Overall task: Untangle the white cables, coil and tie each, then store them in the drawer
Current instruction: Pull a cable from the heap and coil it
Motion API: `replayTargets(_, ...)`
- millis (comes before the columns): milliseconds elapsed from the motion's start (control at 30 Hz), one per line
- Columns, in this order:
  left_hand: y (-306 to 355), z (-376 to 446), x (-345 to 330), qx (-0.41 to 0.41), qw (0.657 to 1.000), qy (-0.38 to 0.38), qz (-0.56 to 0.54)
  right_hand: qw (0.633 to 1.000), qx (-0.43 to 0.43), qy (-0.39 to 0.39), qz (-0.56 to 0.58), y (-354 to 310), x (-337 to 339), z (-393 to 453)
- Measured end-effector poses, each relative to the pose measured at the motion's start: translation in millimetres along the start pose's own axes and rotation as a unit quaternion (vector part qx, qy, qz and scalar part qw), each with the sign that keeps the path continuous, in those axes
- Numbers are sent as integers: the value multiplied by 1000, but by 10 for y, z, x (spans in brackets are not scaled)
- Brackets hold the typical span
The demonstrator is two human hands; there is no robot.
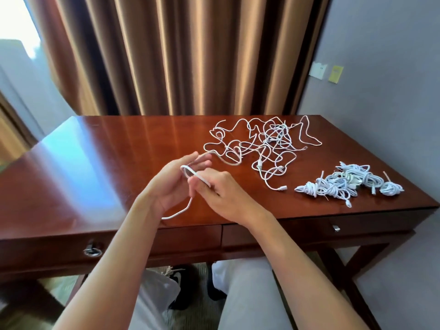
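White cable (190, 173) looped between left hand (172, 184), right hand (222, 188)

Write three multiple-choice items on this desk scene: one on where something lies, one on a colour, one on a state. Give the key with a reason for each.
1. Where does the pile of coiled, tied cables lie on the desk?
A. near its right front corner
B. at its left edge
C. inside an open drawer

2. What colour is the tangled heap of cables?
A. black
B. white
C. red

3. In what state is the right drawer?
A. pulled fully out
C. removed from the desk
B. closed

Key:
1 A, the bundles sit by the right front corner, right of the loose tangle.
2 B, every loose strand is white against the dark wood.
3 B, its front lies flush with the desk front, while the left hand and right hand hold a cable above the desktop.
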State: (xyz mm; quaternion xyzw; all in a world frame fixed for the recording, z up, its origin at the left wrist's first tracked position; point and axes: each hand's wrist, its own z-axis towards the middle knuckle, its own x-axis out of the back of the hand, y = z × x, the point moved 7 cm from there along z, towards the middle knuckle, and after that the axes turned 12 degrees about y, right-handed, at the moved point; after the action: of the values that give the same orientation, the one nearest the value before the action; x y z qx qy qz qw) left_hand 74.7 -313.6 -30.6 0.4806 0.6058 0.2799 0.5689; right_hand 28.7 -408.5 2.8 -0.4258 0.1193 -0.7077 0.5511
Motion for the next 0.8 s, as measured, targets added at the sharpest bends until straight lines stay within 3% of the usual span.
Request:
replayTargets(133, 116, 26, 157, -73, 996, 43, -25, 996, -74, 25, 47, 234, -16, -64)
replayTargets(233, 211, -54, 218, -87, 995, 41, -42, 980, -150, 120, 53, 467, 166, -94)
replayTargets(300, 297, -142, 246, -105, 993, 39, -31, 945, -252, 179, 105, 677, 237, -126)
replayTargets(333, 329, -184, 261, -111, 993, 38, -22, 907, -327, 197, 176, 799, 217, -147)
replayTargets(400, 342, -259, 271, -104, 994, 25, 8, 786, -447, 220, 366, 956, 102, -168)
replayTargets(467, 343, -303, 302, -108, 987, 44, 112, 659, -472, 259, 525, 965, 50, -104)
replayTargets(500, 347, -309, 358, -121, 972, 71, 190, 621, -469, 278, 564, 950, 44, -64)
replayTargets(533, 353, -306, 421, -133, 950, 99, 265, 615, -463, 291, 568, 928, 52, -32)
replayTargets(600, 356, -282, 561, -141, 923, 136, 331, 704, -436, 275, 489, 779, 80, 56)
replayTargets(667, 339, -248, 649, -128, 934, 158, 293, 806, -378, 232, 391, 566, 84, 166)
replayTargets(733, 334, -206, 680, -131, 943, 183, 244, 863, -323, 165, 353, 357, 8, 260)
replayTargets(800, 364, -168, 634, -165, 931, 198, 257, 901, -273, 103, 322, 192, -56, 316)
